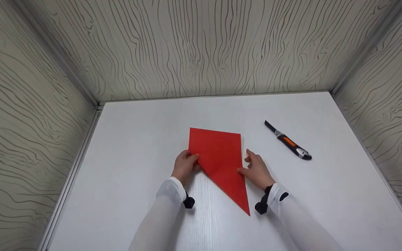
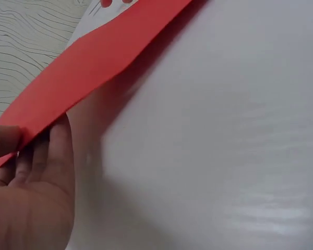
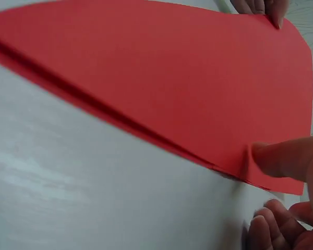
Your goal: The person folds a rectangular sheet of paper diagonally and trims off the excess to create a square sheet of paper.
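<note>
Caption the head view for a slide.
Left grip pinches folded red paper, right grip touches its opposite edge, with a utility knife on the white table.

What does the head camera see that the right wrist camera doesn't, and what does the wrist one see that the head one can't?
Only the head view shows the knife, the white sleeves and the bottom tip of the paper.

Only the right wrist view shows a dark gap between two red layers along one edge.

Both show the paper, the left hand, the right hand, the table and the lined wall.
</note>
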`<state>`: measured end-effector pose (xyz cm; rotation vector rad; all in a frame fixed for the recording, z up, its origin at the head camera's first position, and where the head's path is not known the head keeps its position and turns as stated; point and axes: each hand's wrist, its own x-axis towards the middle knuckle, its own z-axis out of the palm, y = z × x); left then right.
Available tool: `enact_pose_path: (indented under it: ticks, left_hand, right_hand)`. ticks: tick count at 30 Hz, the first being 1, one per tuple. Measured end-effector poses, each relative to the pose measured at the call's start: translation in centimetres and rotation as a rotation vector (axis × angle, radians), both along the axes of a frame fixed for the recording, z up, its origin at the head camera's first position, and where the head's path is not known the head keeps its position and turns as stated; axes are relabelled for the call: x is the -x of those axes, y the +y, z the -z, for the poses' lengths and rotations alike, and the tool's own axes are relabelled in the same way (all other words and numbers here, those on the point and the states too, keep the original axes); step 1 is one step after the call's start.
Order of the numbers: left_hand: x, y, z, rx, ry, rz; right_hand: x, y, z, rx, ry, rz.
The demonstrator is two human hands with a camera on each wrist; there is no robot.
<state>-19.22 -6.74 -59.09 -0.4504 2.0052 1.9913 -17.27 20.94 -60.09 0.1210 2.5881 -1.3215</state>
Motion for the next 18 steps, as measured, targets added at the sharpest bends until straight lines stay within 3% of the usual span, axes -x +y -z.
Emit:
enact_pose_path:
  ticks: [5,12,18]
  left_hand:
    - [-0.3,-0.8,-0.2,-0.056,0.018,0.032]
    - [-0.3,-1.2,-0.4,-0.309,0.030,0.021]
    - [-0.8,-1.4,-0.8,-0.296,0.041,0.028]
  right_hand:
    - [0.3,0.6,-0.5,0.243,-0.054,0.078]
    - [1.1,1.0,-1.3,0.559,-0.144,0.098]
    - [1.4,0.9,-1.9,0.609,-0.138,0.080]
